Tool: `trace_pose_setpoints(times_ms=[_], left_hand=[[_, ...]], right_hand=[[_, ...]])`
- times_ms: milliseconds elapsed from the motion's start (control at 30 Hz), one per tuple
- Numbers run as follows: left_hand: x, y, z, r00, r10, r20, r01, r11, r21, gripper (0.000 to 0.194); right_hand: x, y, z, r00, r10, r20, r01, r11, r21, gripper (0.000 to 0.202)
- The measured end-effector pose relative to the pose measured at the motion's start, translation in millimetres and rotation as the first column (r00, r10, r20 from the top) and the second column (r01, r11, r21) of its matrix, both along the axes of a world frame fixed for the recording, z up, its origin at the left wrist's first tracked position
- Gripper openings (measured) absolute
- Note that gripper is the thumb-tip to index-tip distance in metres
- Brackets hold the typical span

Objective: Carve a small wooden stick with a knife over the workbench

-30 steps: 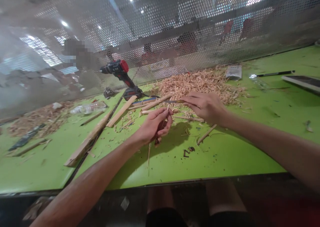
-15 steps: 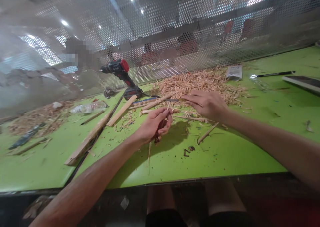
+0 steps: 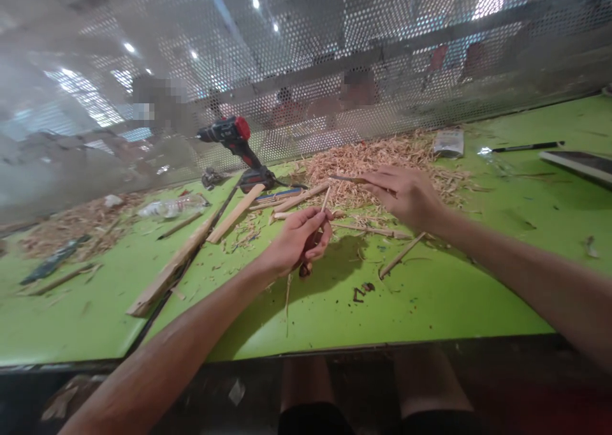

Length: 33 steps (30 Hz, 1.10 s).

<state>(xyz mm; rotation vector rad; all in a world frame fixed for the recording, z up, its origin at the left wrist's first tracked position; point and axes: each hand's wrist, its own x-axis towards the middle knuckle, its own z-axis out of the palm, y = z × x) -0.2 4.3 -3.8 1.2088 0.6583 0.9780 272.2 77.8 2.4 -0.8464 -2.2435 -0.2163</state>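
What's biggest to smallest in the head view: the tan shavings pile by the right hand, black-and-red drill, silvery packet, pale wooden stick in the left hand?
Tan shavings pile
Black-and-red drill
Silvery packet
Pale wooden stick, visible part

2 bare hands (image 3: 306,237), 2 bare forearms (image 3: 205,320), black shorts (image 3: 313,419)

shavings (image 3: 382,157) behind right fingers (image 3: 380,179) | drill (image 3: 246,154) left of shavings | pen (image 3: 528,147) right of shavings
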Motion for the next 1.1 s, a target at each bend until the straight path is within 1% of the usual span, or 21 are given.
trace_pose_setpoints(times_ms=[133,233,367,500,767,1000,1100], left_hand=[[0,2,-0.8,1.000,-0.001,0.004,0.001,1.000,-0.008,0.023],[0,2,-1.4,1.000,-0.009,0.001,0.009,1.000,-0.014,0.025],[0,2,-2.0,0.999,-0.021,0.025,0.022,1.000,-0.018,0.025],[1,1,-1.7,1.000,-0.015,0.023,0.016,1.000,-0.027,0.023],[-1,2,-2.7,1.000,-0.011,0.023,0.011,1.000,-0.022,0.022],[-2,1,-3.7,0.998,-0.056,0.028,0.056,0.998,-0.005,0.022],[-2,2,-3.6,0.998,-0.045,0.034,0.045,0.999,0.005,0.023]], right_hand=[[-12,-10,-5.3,0.993,0.101,0.054,-0.102,0.995,0.022,0.036],[-15,-13,-7.6,0.990,0.123,0.069,-0.128,0.989,0.074,0.036],[-13,-12,-7.8,0.991,0.102,0.083,-0.111,0.987,0.115,0.035],[-11,-8,-8.0,0.990,0.101,0.095,-0.112,0.986,0.123,0.036],[-9,-5,-7.4,0.994,0.070,0.083,-0.077,0.994,0.076,0.036],[3,2,-1.4,0.999,-0.029,0.035,0.028,0.999,0.019,0.040],[1,0,0.4,1.000,-0.026,0.015,0.026,0.999,0.021,0.039]])
